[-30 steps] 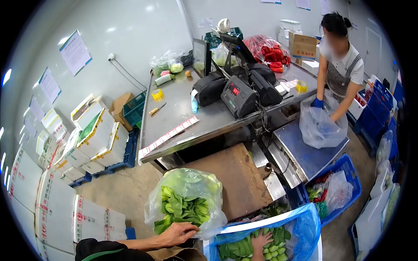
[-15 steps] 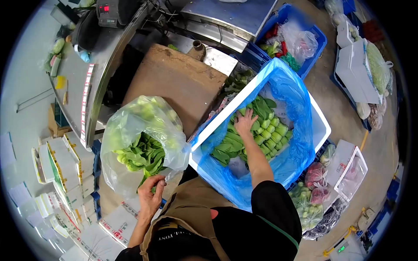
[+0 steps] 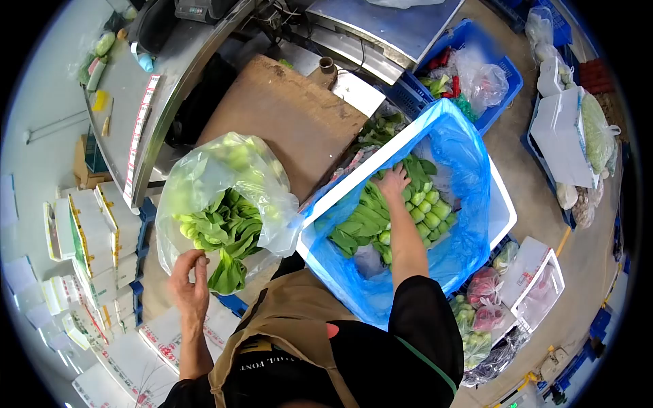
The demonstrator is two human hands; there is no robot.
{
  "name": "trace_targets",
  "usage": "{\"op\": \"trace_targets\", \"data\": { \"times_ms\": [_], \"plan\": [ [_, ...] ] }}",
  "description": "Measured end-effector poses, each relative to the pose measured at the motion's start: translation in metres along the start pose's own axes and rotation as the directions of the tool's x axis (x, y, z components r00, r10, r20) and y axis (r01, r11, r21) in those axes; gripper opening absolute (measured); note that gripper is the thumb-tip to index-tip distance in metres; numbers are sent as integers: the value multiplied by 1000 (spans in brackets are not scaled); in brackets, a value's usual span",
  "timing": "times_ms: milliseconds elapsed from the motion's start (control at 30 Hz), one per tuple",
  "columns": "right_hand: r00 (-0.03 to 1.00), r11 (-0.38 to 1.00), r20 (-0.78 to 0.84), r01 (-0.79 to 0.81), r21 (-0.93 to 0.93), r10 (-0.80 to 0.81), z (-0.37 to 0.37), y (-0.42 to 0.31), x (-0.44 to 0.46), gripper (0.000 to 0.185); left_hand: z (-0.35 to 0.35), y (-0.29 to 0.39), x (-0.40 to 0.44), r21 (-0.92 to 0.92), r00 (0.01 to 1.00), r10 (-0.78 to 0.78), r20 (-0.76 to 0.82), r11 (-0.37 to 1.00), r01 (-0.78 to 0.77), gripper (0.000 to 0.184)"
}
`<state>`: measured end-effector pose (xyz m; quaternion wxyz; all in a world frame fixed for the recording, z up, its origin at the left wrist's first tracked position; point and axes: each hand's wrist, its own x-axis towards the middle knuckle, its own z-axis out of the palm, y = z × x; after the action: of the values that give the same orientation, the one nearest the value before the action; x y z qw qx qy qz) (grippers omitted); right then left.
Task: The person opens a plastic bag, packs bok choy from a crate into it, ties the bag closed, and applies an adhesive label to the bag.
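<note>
A clear plastic bag (image 3: 272, 224) holds leafy green vegetables (image 3: 231, 221), with one bunch hanging over its near edge. My left hand (image 3: 190, 279) is at the bag's lower left rim, thumb and fingers pressed together; whether the film is between them is too small to tell. Inside a white foam box (image 3: 500, 197) lined with blue film (image 3: 469, 160), several green bunches (image 3: 425, 214) lie in rows. My right hand (image 3: 392, 182) rests on these bunches near the box's far side, its fingers spread over the leaves.
A brown board (image 3: 279, 122) lies beyond the bag. The metal table (image 3: 136, 112) is at upper left. A blue crate (image 3: 507, 92) with bagged vegetables stands behind the foam box. White cartons (image 3: 95, 238) are stacked at left, and bagged produce (image 3: 486, 289) sits at lower right.
My left hand has moved left along the bag's near rim. The hanging bunch now shows more fully. My right hand stays on the bunches in the box. The view has tilted downward since the earliest frame.
</note>
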<state>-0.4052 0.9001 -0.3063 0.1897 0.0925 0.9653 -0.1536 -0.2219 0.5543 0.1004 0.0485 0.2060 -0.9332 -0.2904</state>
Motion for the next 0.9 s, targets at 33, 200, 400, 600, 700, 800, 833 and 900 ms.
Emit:
{"op": "trace_targets", "data": {
  "times_ms": [33,200,400,600,700,800,833,900],
  "plan": [
    [996,992,-74,34,-122,-44,13,-4,-2,59,1,-2,-2,-2,1000,10,6,1000,-10,11],
    [950,948,-227,147,-283,-215,64,1,-32,62,0,-8,-4,34,998,-21,56,999,19,10],
    [976,963,-105,166,-211,-191,32,0,-21,60,11,-17,-8,1,995,-38,89,999,38,9],
    [993,953,-14,106,-284,-114,54,3,-14,71,14,-20,-13,-24,990,-5,138,1000,9,10],
    [980,943,184,129,-307,-74,35,-9,10,79,6,-22,-15,-8,990,-20,143,1000,22,11],
    [979,960,180,142,-243,-100,27,-7,7,87,1,-25,-17,-19,994,-12,109,1000,14,10],
    [982,959,153,146,-245,-111,29,-6,0,86,-1,-27,-18,-29,996,-7,93,1000,10,10],
    [993,976,-36,104,-190,-112,36,-5,-16,78,-5,-30,-21,-58,996,-39,77,997,43,10]
  ]
}}
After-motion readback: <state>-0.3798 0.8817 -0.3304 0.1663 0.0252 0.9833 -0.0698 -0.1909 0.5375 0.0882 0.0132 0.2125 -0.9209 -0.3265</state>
